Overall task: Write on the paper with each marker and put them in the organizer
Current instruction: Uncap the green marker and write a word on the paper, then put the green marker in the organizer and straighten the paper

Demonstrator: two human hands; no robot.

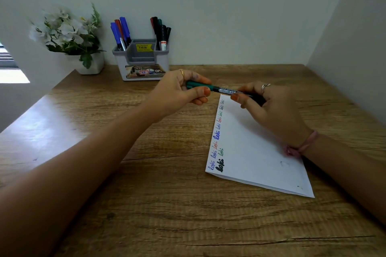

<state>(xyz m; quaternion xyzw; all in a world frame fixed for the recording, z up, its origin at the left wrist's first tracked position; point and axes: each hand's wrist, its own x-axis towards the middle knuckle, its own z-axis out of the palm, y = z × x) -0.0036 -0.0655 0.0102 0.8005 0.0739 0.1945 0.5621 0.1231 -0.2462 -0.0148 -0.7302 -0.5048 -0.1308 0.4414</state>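
At the far left of the brown wood-grain table [129,204] a white square pot of white artificial flowers [71,35] stands against the pale wall. Just to its right sits the grey and white plastic organizer [142,62], carrying a yellow price sticker on its middle section and a printed label on its front; blue and red markers [121,31] stand upright in its left compartment, and red, green and black markers [161,31] stand in its right compartment. In front of the organizer, held above the table, the left hand [183,92], with a gold ring on one finger, is closed with thumb and fingers around the green cap [198,85] of a black-barrelled green marker [226,90] that lies roughly level between both hands. The right hand [271,108], wearing a silver ring and a pink band at the wrist, is clamped on the barrel's other end, thumb and fingers pinching it just above the top corner of the paper. That white sheet of paper [257,152] lies flat on the table under the right hand and wrist, turned at an angle, and along its left edge run short handwritten words in blue, red, green and black ink.
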